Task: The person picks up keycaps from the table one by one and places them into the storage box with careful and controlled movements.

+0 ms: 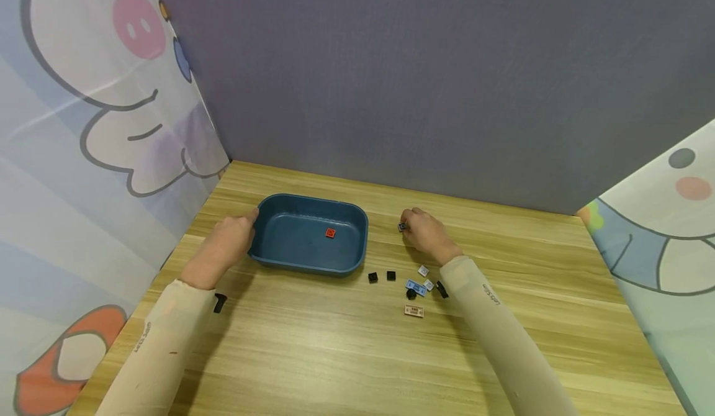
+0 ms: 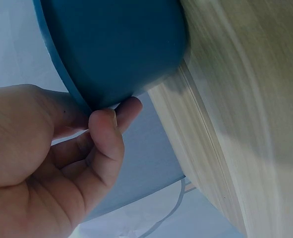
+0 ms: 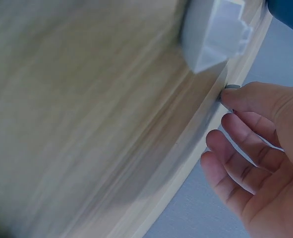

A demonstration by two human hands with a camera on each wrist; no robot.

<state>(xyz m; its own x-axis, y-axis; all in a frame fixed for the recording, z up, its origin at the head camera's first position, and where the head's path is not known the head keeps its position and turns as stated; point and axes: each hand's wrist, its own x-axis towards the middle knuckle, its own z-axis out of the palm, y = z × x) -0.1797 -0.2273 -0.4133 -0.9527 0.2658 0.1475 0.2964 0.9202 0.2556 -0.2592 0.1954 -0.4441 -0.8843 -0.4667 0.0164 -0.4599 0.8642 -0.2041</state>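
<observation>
The right hand (image 1: 426,233) pinches a small grey piece (image 1: 401,226) between thumb and forefinger, right of the blue tray (image 1: 307,267), its other fingers loosely bent and spread. The left hand (image 1: 226,242) pinches the tray's left rim, thumb against fingertips. "Let's Slim" reads along the right sleeve (image 1: 497,323); the left sleeve (image 1: 159,348) bears similar small lettering. Both forearms slant inward from the near side. Nearer than the right hand lie a blue tile (image 1: 412,285) and a pinkish tile (image 1: 414,310), their print too small to read. A red piece (image 1: 331,233) sits inside the tray.
</observation>
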